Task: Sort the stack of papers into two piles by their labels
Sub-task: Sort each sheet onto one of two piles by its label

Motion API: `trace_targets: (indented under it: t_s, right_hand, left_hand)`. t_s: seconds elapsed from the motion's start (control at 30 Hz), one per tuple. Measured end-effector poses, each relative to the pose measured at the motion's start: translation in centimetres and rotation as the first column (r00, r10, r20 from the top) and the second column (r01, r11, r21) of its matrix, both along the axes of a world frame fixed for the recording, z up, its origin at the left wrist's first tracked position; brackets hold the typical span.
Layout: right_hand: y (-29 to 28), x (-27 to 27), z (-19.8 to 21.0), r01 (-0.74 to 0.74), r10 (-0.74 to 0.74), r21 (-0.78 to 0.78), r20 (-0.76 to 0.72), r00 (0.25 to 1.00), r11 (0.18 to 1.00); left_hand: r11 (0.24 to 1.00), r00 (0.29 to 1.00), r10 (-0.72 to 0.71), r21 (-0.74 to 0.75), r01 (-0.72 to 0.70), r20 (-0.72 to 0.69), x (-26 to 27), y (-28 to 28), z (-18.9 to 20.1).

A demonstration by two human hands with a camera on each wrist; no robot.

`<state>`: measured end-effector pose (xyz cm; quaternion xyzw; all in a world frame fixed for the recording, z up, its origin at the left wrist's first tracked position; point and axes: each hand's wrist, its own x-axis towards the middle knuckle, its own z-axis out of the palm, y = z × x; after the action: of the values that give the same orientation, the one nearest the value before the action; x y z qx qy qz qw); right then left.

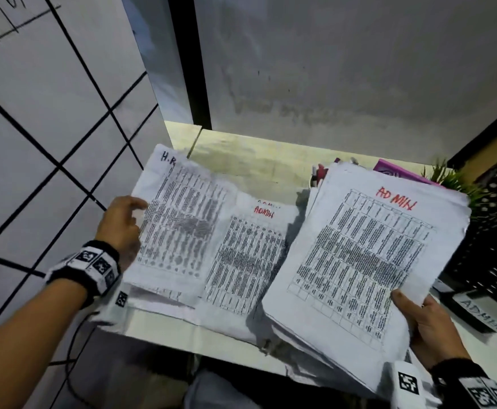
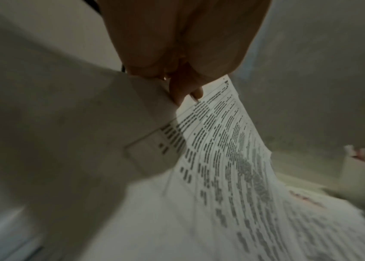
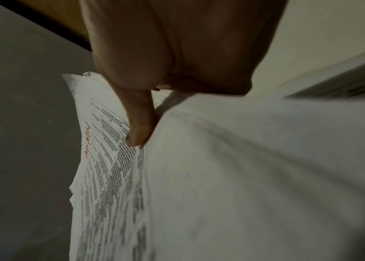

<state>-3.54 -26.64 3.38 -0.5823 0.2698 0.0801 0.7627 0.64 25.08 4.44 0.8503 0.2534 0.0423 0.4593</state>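
Note:
My left hand (image 1: 126,222) pinches the left edge of a printed sheet marked "H.R" (image 1: 182,214), lifted and blurred over the table's left side. The left wrist view shows that H.R sheet (image 2: 228,159) curving away from my thumb and fingers (image 2: 184,91). Under it lies a pile with a red "ADMIN" sheet (image 1: 250,255) on top. My right hand (image 1: 427,323) grips the lower right corner of a thick stack of papers (image 1: 365,261), its top sheet marked "ADMIN" in red. The right wrist view shows my thumb (image 3: 139,127) pressing on that stack (image 3: 110,159).
A pale table (image 1: 250,160) stands against a grey wall (image 1: 344,60). A black mesh tray (image 1: 495,237) with an "ADMIN" tag (image 1: 482,315) sits at the right. A purple item (image 1: 394,172), a green plant (image 1: 451,181) and a pen cup (image 1: 318,175) stand behind the stack. White tiled floor (image 1: 40,128) lies to the left.

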Motion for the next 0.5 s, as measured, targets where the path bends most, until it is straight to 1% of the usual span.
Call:
trace_targets:
  t_s: [0.07,0.1,0.17,0.23,0.3,0.37,0.43,0.47,0.5]
  right_hand:
    - [-0.2,-0.1,0.1,0.012,-0.012,0.007,0.002,1.000,1.000]
    - [-0.2,-0.1,0.2,0.005,-0.005,0.020,0.008,1.000,1.000]
    - [-0.2,-0.2,0.4,-0.013,0.013,0.035,0.013,1.000,0.999]
    - [-0.2,-0.1,0.4,-0.022,0.022,0.014,0.010,1.000,1.000]
    - [-0.5,0.0,0.2,-0.028,0.028,0.006,0.017,0.999,1.000]
    - [-0.6,0.0,-0.1,-0.035,0.035,-0.005,0.012,0.999,0.999]
    - [-0.6,0.1,-0.2,-0.047,0.047,-0.014,0.004,0.999,0.999]
    - [-0.5,0.1,-0.2,-0.052,0.052,-0.019,-0.002,0.999,0.998]
    - [-0.4,0.2,-0.2,-0.058,0.058,-0.022,-0.004,0.998,0.998]
  left_hand:
    - [0.968,0.993,-0.070,0.233,0.091,-0.098,1.1,1.8,-1.1]
    - [0.951,0.986,-0.073,0.288,0.115,-0.151,1.7,2.4,-1.8]
    - [0.926,0.966,-0.070,0.344,0.156,-0.249,2.5,2.9,-3.5]
    - [0.890,0.939,-0.084,0.398,0.221,-0.334,2.8,2.4,-5.0]
    - [0.857,0.924,-0.093,0.443,0.264,-0.372,2.7,1.6,-6.0]
    - [0.818,0.931,-0.057,0.517,0.251,-0.361,2.2,0.5,-5.7]
    - [0.782,0.961,-0.041,0.590,0.200,-0.272,2.0,-1.5,-4.7]
    - [0.798,0.976,-0.064,0.577,0.174,-0.207,2.0,-2.9,-4.0]
    - [0.835,0.984,-0.111,0.523,0.169,-0.140,1.9,-4.8,-3.2]
